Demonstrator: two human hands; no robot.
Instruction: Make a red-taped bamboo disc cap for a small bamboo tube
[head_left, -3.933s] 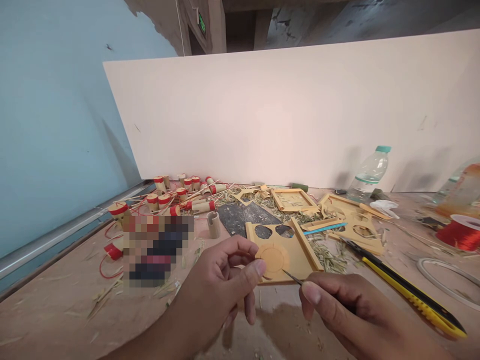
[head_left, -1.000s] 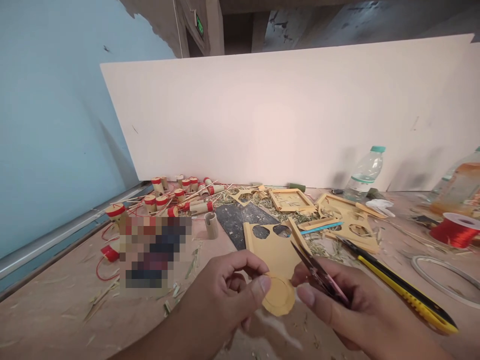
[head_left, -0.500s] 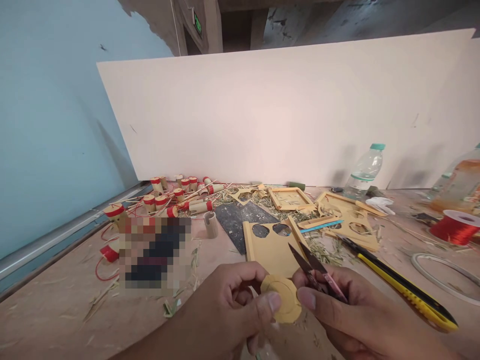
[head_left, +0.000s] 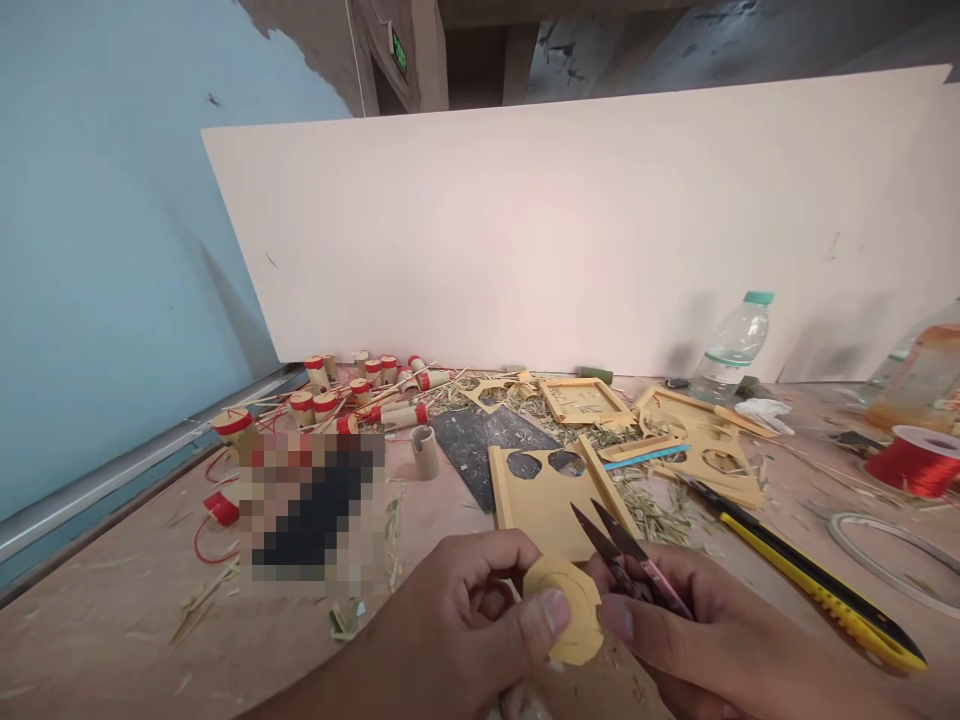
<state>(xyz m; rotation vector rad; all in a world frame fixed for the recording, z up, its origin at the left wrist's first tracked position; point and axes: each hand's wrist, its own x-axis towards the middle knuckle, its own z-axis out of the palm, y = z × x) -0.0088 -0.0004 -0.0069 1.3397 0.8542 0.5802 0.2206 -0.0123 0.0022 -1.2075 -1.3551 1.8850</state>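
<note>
currently, a yellow disc (head_left: 583,615) is being pinched between the clamped fingers of the left hand (head_left: 480,610), while just beside them scissors (head_left: 636,552), blades parted, are being gripped by those of the right hand (head_left: 701,625).

Left hand (head_left: 491,605) pinching, fingers curled; right hand (head_left: 701,635) gripping, thumb pointing inward. Thumb tips near, apart.

Yellow disc (head_left: 579,632) sits lower, left hand (head_left: 484,610) now thumb-on-face; scissors (head_left: 631,578) off its edge, blades spread
</note>
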